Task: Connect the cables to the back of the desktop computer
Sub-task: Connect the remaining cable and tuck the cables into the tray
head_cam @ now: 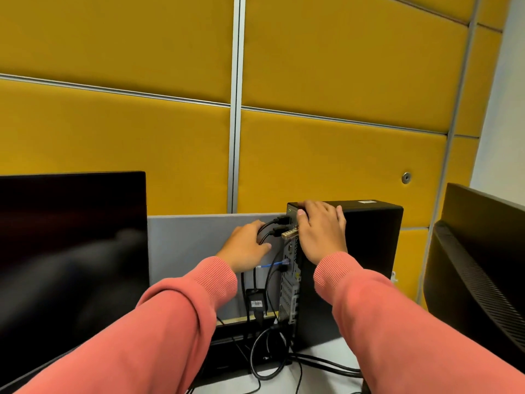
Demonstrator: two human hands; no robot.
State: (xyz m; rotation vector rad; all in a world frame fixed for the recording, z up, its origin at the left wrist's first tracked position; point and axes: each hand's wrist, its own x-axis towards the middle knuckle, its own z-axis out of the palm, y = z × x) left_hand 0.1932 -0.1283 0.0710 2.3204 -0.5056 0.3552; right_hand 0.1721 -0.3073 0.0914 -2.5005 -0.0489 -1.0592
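Tower [366, 265] stands upright ahead of me, rear panel [289, 280] facing left. My right hand [321, 231] lies flat on its top rear corner; my left hand [247, 245], the nearer to the ports, curls round two black cables [265, 227] already plugged high up. Adapter [256, 303] barcode label is unreadable.

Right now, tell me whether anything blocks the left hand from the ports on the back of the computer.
Nothing visible does. The left hand already holds the black cables plugged in near the top of the computer rear panel, while the right hand rests on its top edge.
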